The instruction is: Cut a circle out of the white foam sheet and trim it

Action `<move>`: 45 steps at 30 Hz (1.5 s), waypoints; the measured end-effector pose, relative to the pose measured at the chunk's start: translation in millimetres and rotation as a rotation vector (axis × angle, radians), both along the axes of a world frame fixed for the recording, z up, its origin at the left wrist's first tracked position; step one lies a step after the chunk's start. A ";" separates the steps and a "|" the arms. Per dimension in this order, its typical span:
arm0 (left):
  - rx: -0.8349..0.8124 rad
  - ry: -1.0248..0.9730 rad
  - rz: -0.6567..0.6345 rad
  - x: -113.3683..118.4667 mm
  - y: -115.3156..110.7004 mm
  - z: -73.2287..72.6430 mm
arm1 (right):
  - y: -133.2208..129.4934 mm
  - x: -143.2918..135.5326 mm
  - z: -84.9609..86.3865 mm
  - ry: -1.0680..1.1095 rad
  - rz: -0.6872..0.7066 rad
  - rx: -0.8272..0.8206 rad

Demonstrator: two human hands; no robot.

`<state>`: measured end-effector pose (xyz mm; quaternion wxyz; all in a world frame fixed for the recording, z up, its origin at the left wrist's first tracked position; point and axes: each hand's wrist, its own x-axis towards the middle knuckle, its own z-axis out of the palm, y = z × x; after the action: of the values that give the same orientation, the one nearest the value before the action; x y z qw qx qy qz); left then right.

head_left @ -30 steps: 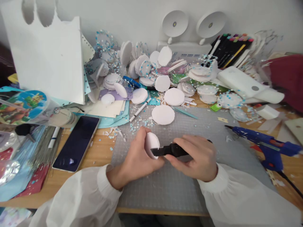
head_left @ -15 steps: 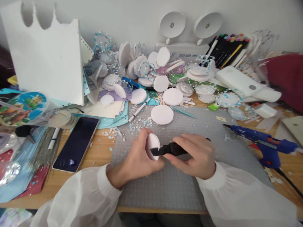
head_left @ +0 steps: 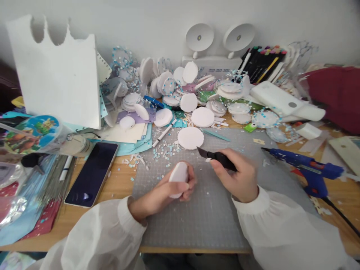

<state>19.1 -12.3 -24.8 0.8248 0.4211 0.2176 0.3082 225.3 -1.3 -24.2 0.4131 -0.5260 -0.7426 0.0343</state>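
— Left hand [head_left: 168,187]?
— Curling round a white foam disc [head_left: 178,176], grip closed on it, holding it just above the grey mat [head_left: 197,221], near the middle of the bench [head_left: 118,183].

— Right hand [head_left: 239,176]?
— Gripping a black knife [head_left: 216,157], fingers wrapped tight on the handle, blade pointing far and left. Hovering apart from the disc, just right of it, a white scrap clinging near the blade.

— Lying nearby?
— Another disc [head_left: 190,137] resting flat at the far edge of the mat, just beyond the blade tip. Blue and white crumbs [head_left: 165,152] scattering left of it.

— Sitting on the left?
— Phone [head_left: 92,173] lying face up, dark screen, near the mat's left edge. White foam sheet [head_left: 59,78] standing upright behind, round bites showing along its top. Pen [head_left: 164,133] lying slanted between sheet and mat.

— Sitting on the right?
— Blue glue gun [head_left: 306,167] lying on its side, nozzle pointing left toward the mat, well apart from the knife.

— Piling up at the far side?
— Heap of discs [head_left: 197,93] crowding against the wall, some speckled blue. Markers [head_left: 261,62] leaning far right. Too jumbled for telling more.
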 end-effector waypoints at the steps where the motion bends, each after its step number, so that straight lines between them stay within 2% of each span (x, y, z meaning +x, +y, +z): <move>1: -0.051 -0.069 -0.012 0.8 1.3 -0.4 | -0.9 -0.7 0.3 0.007 0.004 0.005; 3: -0.090 -0.150 -0.022 2.0 2.7 -1.0 | -2.0 -1.0 0.7 0.026 0.005 0.012; 9: -0.101 -0.192 -0.138 -0.8 3.2 0.3 | -4.2 0.2 0.9 0.084 0.023 -0.005; 17: -0.139 -0.189 -0.059 -0.9 3.4 3.7 | -3.5 -0.4 -2.2 0.106 -0.006 -0.004; 20: 0.018 -0.100 -0.022 -0.1 3.0 5.2 | -5.1 1.1 -0.9 0.102 0.024 0.035; 23: 0.210 0.056 0.049 1.0 1.8 6.2 | -9.1 -0.7 4.6 0.057 0.122 0.075; 28: 0.493 0.449 0.265 1.7 0.0 5.3 | -17.4 -13.6 15.2 -0.114 0.254 0.148; 31: 0.657 0.538 0.335 0.2 0.2 4.4 | -19.8 -18.8 15.6 -0.185 0.280 0.201; 34: 0.697 0.562 0.342 -1.0 -0.2 4.8 | -18.8 -18.3 12.8 -0.202 0.278 0.215; 39: 0.668 0.610 0.323 -1.2 -2.7 7.4 | -16.2 -15.1 10.3 -0.210 0.254 0.215; 45: 0.720 0.590 0.322 -2.4 -1.8 5.3 | -17.2 -18.2 10.7 -0.208 0.275 0.215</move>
<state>16.8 -14.1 -19.5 0.4720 0.7097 0.3841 0.3550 207.2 -18.5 -13.5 0.3793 -0.3731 -0.8456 -0.0434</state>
